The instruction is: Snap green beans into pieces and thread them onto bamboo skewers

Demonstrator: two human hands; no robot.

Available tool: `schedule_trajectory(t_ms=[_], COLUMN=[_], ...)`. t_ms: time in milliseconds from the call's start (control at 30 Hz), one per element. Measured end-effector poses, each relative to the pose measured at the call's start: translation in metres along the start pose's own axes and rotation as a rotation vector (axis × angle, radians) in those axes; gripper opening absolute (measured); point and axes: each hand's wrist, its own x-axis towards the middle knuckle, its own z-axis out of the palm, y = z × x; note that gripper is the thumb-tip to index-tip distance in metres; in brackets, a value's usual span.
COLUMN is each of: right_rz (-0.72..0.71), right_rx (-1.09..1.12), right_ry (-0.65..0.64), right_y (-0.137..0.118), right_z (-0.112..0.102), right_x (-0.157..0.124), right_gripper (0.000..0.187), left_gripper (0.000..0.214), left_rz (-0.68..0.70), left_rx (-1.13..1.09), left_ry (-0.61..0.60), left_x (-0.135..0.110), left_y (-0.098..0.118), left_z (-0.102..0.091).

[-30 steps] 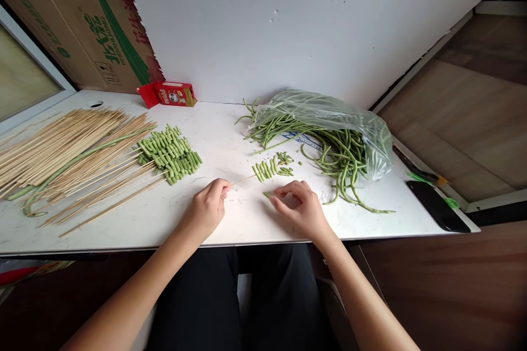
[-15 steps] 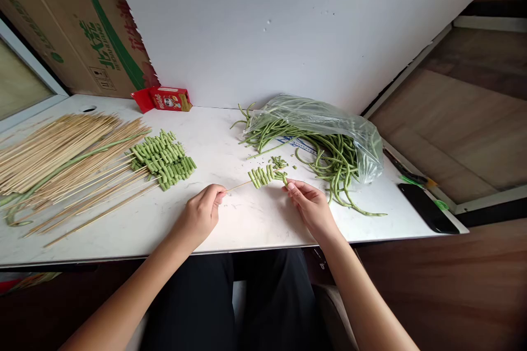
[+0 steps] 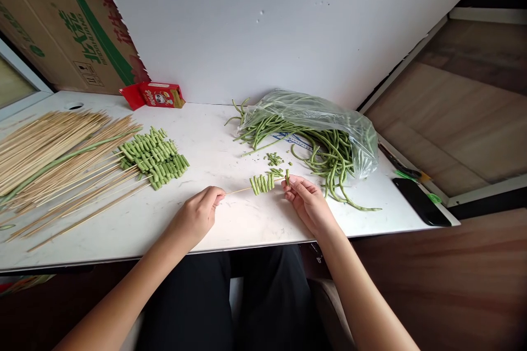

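Observation:
My left hand is closed round the near end of a thin bamboo skewer. Several short green bean pieces sit crosswise on that skewer towards its far end. Between thumb and fingers, my right hand pinches one more green bean piece, upright at the skewer's tip. Whether the tip has pierced it I cannot tell. Just behind lie some loose cut bean pieces on the white table. To the left is a pile of filled bean skewers.
Bare bamboo skewers spread over the table's left side, with one long bean across them. A clear plastic bag of long green beans lies at the back right. A red box, a black phone and scissors are also there.
The right hand has turned the bean piece more upright at the skewer's tip, its fingers shifting slightly. The left hand keeps its hold on the skewer. The whole view has shifted a little.

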Motion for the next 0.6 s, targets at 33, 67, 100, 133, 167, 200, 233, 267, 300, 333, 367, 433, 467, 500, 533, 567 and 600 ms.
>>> schedule_trajectory(t_ms=[33, 67, 100, 133, 167, 200, 233, 267, 300, 333, 367, 433, 467, 500, 533, 567, 600], right_rz=[0.002, 0.002, 0.001, -0.001, -0.004, -0.005, -0.006, -0.009, -0.012, -0.015, -0.018, -0.021, -0.020, -0.019, -0.019, -0.021, -0.025], right_rx=[0.000, 0.001, 0.003, 0.003, 0.004, 0.006, 0.011, 0.016, 0.021, 0.024, 0.023, 0.008, -0.002, -0.013, -0.023, -0.031, -0.038], right_ry=[0.003, 0.004, 0.006, 0.008, 0.009, 0.009, 0.007, 0.004, 0.001, 0.000, 0.003, 0.020, 0.030, 0.041, 0.051, 0.061, 0.068], right_y=[-0.0002, -0.0004, -0.0005, -0.0005, -0.0004, -0.0001, 0.0003, 0.0008, 0.0013, 0.0018, 0.0023, 0.0030, 0.0033, 0.0035, 0.0037, 0.0038, 0.0039], right_z=[0.0004, 0.0008, 0.0012, 0.0015, 0.0018, 0.0019, 0.0018, 0.0017, 0.0014, 0.0010, 0.0007, 0.0001, 0.0000, -0.0001, 0.0000, 0.0002, 0.0006], right_x=[-0.0001, -0.0001, -0.0003, -0.0005, -0.0006, -0.0008, -0.0009, -0.0009, -0.0009, -0.0007, -0.0006, -0.0002, -0.0001, 0.0000, -0.0001, -0.0001, -0.0002], right_gripper=[0.028, 0.028, 0.028, 0.027, 0.027, 0.026, 0.026, 0.025, 0.024, 0.023, 0.023, 0.024, 0.026, 0.027, 0.028, 0.028, 0.028], left_gripper=[0.028, 0.027, 0.027, 0.026, 0.025, 0.024, 0.024, 0.024, 0.025, 0.026, 0.027, 0.028, 0.029, 0.029, 0.030, 0.030, 0.030], left_rz=[-0.006, -0.012, -0.016, -0.021, -0.025, -0.029, -0.034, -0.038, -0.043, -0.047, -0.050, -0.055, -0.058, -0.060, -0.061, -0.062, -0.061], left_rx=[-0.002, -0.003, -0.003, -0.003, -0.004, -0.005, -0.007, -0.009, -0.011, -0.012, -0.014, -0.017, -0.017, -0.015, -0.014, -0.013, -0.012], left_ry=[-0.003, -0.006, -0.007, -0.009, -0.011, -0.013, -0.017, -0.021, -0.025, -0.028, -0.031, -0.036, -0.040, -0.045, -0.048, -0.051, -0.053], left_x=[-0.0001, -0.0002, -0.0004, -0.0005, -0.0006, -0.0007, -0.0007, -0.0007, -0.0008, -0.0010, -0.0012, -0.0018, -0.0022, -0.0026, -0.0030, -0.0033, -0.0035], left_y=[-0.0002, -0.0004, -0.0006, -0.0009, -0.0012, -0.0014, -0.0016, -0.0019, -0.0021, -0.0023, -0.0026, -0.0031, -0.0034, -0.0037, -0.0040, -0.0043, -0.0045], left_z=[0.0002, 0.0004, 0.0007, 0.0009, 0.0010, 0.0011, 0.0012, 0.0012, 0.0012, 0.0012, 0.0013, 0.0015, 0.0016, 0.0018, 0.0020, 0.0022, 0.0023])
